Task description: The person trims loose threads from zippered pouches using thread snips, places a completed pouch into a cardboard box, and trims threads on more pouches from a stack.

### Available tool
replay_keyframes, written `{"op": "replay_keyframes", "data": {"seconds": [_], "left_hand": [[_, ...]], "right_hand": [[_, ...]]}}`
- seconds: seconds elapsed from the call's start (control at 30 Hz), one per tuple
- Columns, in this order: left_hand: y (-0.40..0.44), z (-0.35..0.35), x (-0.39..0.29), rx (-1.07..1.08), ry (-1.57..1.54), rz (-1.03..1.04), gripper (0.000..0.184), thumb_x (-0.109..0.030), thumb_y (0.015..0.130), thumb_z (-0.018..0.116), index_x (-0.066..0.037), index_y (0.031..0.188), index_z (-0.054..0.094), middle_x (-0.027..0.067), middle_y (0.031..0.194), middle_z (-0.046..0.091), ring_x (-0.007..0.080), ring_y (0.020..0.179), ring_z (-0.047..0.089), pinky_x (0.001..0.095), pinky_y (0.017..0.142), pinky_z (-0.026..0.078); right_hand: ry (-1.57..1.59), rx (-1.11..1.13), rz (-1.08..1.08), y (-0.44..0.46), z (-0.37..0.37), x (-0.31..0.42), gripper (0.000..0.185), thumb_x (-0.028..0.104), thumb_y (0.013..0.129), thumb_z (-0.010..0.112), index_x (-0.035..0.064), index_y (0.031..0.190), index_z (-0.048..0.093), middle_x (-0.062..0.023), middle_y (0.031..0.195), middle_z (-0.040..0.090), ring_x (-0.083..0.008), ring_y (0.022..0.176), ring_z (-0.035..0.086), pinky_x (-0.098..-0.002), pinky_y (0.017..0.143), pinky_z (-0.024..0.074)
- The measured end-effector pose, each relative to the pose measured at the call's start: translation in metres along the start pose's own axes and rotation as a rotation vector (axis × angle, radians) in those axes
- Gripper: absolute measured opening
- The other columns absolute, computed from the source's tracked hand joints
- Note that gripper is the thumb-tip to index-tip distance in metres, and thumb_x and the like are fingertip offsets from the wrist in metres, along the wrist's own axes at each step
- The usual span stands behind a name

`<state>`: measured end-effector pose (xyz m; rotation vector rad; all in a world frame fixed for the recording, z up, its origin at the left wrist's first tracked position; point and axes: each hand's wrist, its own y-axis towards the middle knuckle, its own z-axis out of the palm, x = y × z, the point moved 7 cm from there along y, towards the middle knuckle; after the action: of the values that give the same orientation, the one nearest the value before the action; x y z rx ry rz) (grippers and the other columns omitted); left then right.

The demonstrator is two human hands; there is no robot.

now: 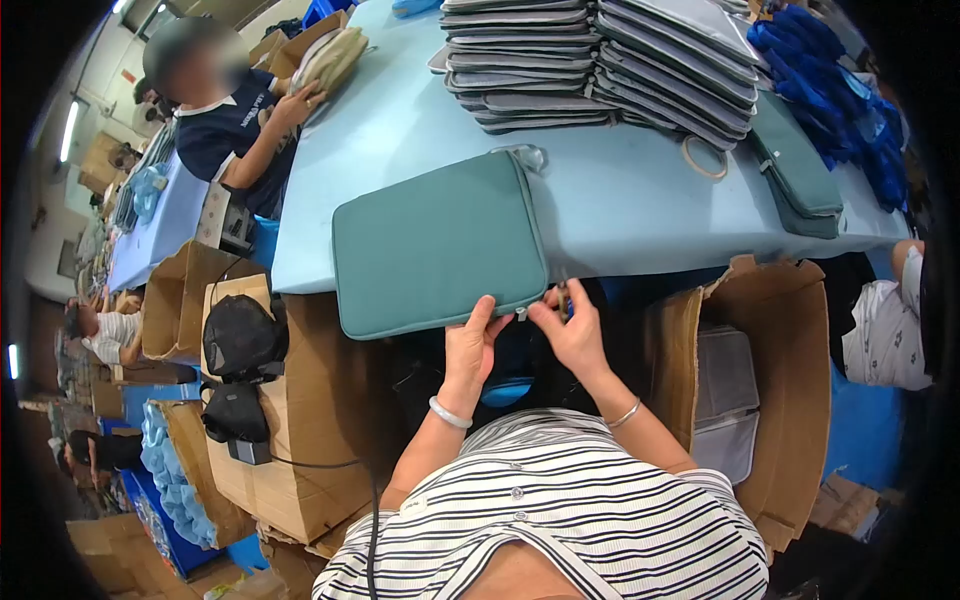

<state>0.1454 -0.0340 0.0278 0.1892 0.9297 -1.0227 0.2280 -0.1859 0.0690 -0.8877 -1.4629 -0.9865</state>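
A green zippered laptop sleeve (pixel 435 245) lies partly on the blue-covered table, its near edge reaching over the table's front edge. My left hand (pixel 470 345) grips that near edge, thumb on top and the other fingers underneath. At the sleeve's near right corner, beside the zipper pull (pixel 521 313), my right hand (pixel 575 330) is closed with its fingertips together. A small dark item shows between those fingers, too little of it to name. Beyond the sleeve's far right corner lies a small clear plastic piece (pixel 530 157).
Tall stacks of grey-edged sleeves (pixel 520 60) stand at the back of the table (pixel 390 130). A tape ring (pixel 705 158), more green sleeves (pixel 795 180) and blue plastic (pixel 830 90) are to the right. Cardboard boxes (pixel 765 420) flank me. A co-worker (pixel 235 130) handles a beige item.
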Motion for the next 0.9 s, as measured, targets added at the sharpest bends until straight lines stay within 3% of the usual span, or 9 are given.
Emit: {"op": "replay_keyframes", "data": {"seconds": [0.03, 0.2, 0.3, 0.4, 0.53, 0.73, 0.9], "left_hand": [[0.002, 0.003, 0.004, 0.007, -0.003, -0.005, 0.025, -0.006, 0.09, 0.064, -0.008, 0.114, 0.058, 0.0049, 0.106, 0.064, 0.0175, 0.096, 0.065, 0.0308, 0.078, 0.059], [0.007, 0.014, 0.007, 0.061, -0.042, -0.009, 0.024, -0.001, 0.089, 0.063, -0.006, 0.113, 0.059, 0.0061, 0.107, 0.063, 0.0181, 0.096, 0.065, 0.0321, 0.083, 0.058], [0.008, 0.013, 0.008, 0.057, -0.047, -0.008, 0.024, 0.001, 0.089, 0.061, -0.005, 0.112, 0.059, 0.0067, 0.107, 0.063, 0.0189, 0.097, 0.065, 0.0329, 0.084, 0.058], [0.008, 0.013, 0.006, 0.065, -0.057, -0.021, 0.024, 0.002, 0.09, 0.06, -0.004, 0.113, 0.058, 0.0075, 0.108, 0.063, 0.0196, 0.098, 0.065, 0.0336, 0.085, 0.058], [0.002, 0.008, 0.002, 0.088, -0.011, -0.059, 0.028, 0.002, 0.09, 0.058, -0.003, 0.118, 0.056, 0.0088, 0.112, 0.062, 0.0205, 0.1, 0.064, 0.0348, 0.086, 0.058], [-0.009, -0.009, -0.008, 0.221, 0.143, -0.168, 0.036, 0.0, 0.089, 0.061, -0.002, 0.123, 0.053, 0.0097, 0.117, 0.06, 0.0219, 0.102, 0.064, 0.0358, 0.083, 0.058], [-0.015, -0.04, -0.04, 0.338, 0.226, -0.14, 0.04, -0.004, 0.087, 0.064, 0.0, 0.125, 0.051, 0.0117, 0.111, 0.063, 0.0237, 0.099, 0.065, 0.0365, 0.08, 0.06]], "right_hand": [[-0.061, 0.033, 0.042, -0.004, 0.003, 0.005, 0.036, 0.022, 0.078, 0.079, 0.0039, 0.081, 0.048, -0.0001, 0.066, 0.055, -0.0028, 0.055, 0.04, -0.0208, 0.051, 0.0356], [-0.065, -0.007, 0.046, -0.001, -0.001, 0.006, 0.022, 0.013, 0.08, 0.075, 0.002, 0.082, 0.056, 0.0, 0.066, 0.058, -0.0044, 0.059, 0.049, -0.0229, 0.052, 0.0389], [-0.207, -0.004, -0.174, 0.001, -0.006, 0.013, 0.018, 0.011, 0.079, 0.074, 0.001, 0.084, 0.06, -0.0088, 0.07, 0.063, -0.0188, 0.058, 0.06, -0.03, 0.052, 0.045], [-0.425, -0.031, -0.345, -0.002, -0.01, 0.035, 0.014, 0.006, 0.077, 0.072, 0.0015, 0.081, 0.059, -0.0125, 0.073, 0.062, -0.0295, 0.062, 0.061, -0.0343, 0.054, 0.047], [-0.509, -0.141, -0.404, 0.011, -0.035, 0.044, 0.012, 0.004, 0.077, 0.069, 0.0023, 0.079, 0.058, -0.0123, 0.073, 0.061, -0.0317, 0.066, 0.062, -0.0361, 0.055, 0.0475], [-0.55, -0.141, -0.414, 0.046, -0.04, 0.036, 0.015, 0.011, 0.079, 0.07, 0.002, 0.079, 0.059, -0.0136, 0.072, 0.062, -0.033, 0.067, 0.062, -0.0382, 0.058, 0.0474], [-0.485, -0.269, -0.303, 0.078, -0.057, 0.033, 0.017, 0.014, 0.08, 0.07, 0.0014, 0.079, 0.059, -0.0154, 0.072, 0.062, -0.0351, 0.066, 0.061, -0.0398, 0.057, 0.0465]]}}
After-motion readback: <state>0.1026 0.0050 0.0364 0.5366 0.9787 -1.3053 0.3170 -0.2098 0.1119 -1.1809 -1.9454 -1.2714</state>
